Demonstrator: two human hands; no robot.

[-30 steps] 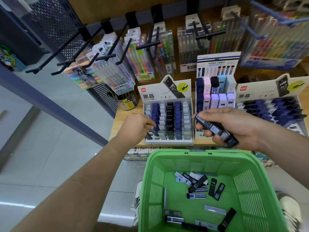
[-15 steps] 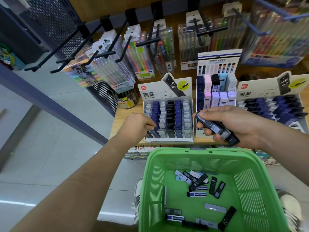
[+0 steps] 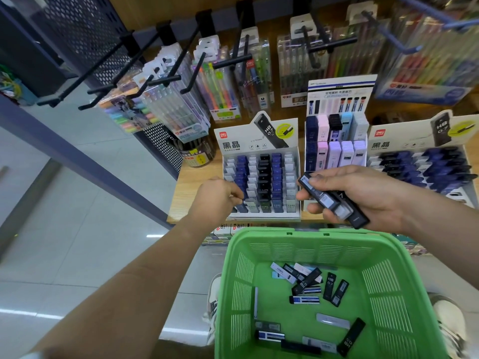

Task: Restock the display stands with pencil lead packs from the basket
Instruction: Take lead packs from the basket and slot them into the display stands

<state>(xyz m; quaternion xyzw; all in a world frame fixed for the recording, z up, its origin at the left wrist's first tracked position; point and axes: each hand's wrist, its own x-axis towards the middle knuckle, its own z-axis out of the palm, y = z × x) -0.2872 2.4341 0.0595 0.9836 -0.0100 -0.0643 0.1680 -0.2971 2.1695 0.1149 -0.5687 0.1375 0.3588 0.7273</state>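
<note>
Our right hand grips a small bundle of pencil lead packs, thumb pressed on top. The bundle's long axis runs from 10 o'clock to 4 o'clock, so its upper end aims at the display stand, which lies at 9 to 10 o'clock from that grip, just beside it. Our left hand sits at the stand's front-left corner, fingers curled over the first column of slots; we cannot tell whether they pinch a pack or only touch 1. The left hand is the nearer to the slots, so we judge each pack must pass leftward and be turned on end to seat. The green basket is at 6 o'clock below both hands, with more loose packs lying flat on its floor.
</note>
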